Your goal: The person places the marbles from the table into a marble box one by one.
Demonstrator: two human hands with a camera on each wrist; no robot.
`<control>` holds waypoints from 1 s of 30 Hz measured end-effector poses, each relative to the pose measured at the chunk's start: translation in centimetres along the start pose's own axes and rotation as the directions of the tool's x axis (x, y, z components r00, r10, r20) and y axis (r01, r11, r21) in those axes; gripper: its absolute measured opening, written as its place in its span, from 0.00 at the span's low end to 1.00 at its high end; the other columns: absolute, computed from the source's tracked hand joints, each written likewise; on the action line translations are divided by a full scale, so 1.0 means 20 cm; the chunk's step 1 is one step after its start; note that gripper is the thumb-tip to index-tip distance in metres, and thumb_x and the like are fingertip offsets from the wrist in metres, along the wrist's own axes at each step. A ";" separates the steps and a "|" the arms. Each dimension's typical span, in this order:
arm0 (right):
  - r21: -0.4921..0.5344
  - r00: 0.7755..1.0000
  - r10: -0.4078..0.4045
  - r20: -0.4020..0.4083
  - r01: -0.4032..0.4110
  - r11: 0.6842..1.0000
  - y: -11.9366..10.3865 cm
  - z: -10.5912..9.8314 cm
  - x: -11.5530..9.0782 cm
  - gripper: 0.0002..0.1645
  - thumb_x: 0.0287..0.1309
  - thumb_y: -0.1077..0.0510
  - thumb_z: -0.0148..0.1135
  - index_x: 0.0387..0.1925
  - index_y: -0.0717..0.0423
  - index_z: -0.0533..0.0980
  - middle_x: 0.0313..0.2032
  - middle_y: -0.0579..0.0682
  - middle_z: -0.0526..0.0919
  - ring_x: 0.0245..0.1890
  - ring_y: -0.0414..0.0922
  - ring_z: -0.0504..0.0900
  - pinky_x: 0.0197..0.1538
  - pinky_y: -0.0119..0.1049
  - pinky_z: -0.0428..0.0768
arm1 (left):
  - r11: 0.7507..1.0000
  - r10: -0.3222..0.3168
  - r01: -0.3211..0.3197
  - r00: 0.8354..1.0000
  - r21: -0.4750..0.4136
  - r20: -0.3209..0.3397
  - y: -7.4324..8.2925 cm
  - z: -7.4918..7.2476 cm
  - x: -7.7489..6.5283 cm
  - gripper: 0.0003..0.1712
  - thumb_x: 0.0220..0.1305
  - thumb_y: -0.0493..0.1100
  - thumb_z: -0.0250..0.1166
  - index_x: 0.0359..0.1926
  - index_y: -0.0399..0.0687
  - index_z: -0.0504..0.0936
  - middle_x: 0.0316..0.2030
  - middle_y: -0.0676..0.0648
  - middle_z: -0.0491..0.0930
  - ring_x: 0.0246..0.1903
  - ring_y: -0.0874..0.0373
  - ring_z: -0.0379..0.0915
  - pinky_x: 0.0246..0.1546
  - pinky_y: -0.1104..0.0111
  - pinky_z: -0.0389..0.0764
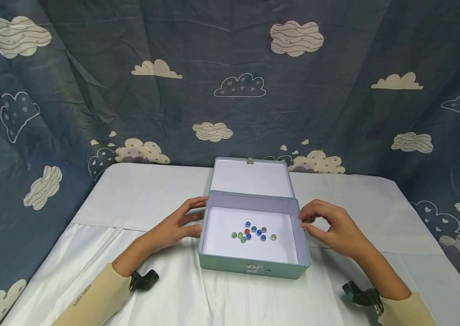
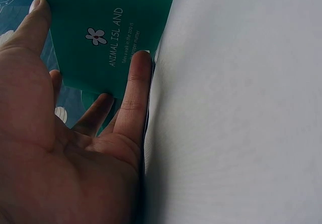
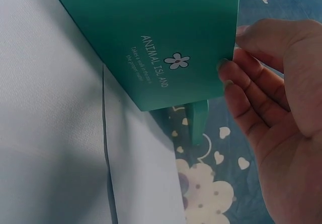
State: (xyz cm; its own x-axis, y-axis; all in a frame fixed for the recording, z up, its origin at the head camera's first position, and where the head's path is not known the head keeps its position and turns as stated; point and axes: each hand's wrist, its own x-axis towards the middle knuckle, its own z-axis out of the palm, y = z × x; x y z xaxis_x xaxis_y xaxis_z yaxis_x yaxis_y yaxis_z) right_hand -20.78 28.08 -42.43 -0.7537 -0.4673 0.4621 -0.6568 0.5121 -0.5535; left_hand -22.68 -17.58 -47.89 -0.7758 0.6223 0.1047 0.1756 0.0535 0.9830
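A green tin box [image 1: 254,269] stands on the white cloth, its hinged lid [image 1: 251,177] folded back. Several glass marbles [image 1: 259,232] in green, blue, red and clear tones lie in a loose cluster on its pale floor. Beside the left wall is my left hand [image 1: 177,224], fingers extended; one finger lies along the lettered green side [image 2: 83,32]. At the right rim is my right hand [image 1: 332,224], with loosely bent fingers; the thumb and fingertips [image 3: 234,73] touch or nearly touch the edge of the other lettered side [image 3: 201,12]. No marble shows in either hand.
The white cloth [image 1: 165,290] covers the table around the box. Behind and at both sides hangs a dark blue curtain [image 1: 189,40] with cloud prints. A black strap device [image 1: 144,280] is on the left wrist and another [image 1: 361,294] on the right.
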 end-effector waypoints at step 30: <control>-0.178 0.987 0.090 -0.133 -0.113 0.977 0.10 -0.04 -0.08 0.15 0.62 0.70 0.73 0.47 0.52 0.85 0.44 0.43 0.88 0.44 0.39 0.83 0.50 0.23 0.80 | 0.990 0.021 -0.019 1.000 0.138 -0.011 0.02 -0.06 -0.02 0.43 0.77 0.40 0.67 0.83 0.56 0.56 0.82 0.44 0.56 0.76 0.37 0.63 0.65 0.53 0.80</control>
State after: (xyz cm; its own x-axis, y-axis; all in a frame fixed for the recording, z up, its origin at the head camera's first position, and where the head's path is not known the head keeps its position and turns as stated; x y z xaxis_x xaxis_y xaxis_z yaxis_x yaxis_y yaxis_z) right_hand -21.04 30.50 -43.67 -0.8060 -0.3193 0.4984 -0.5606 0.6820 -0.4697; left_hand -23.10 -18.71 -47.31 -0.7788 0.6143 0.1269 0.2722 0.1486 0.9507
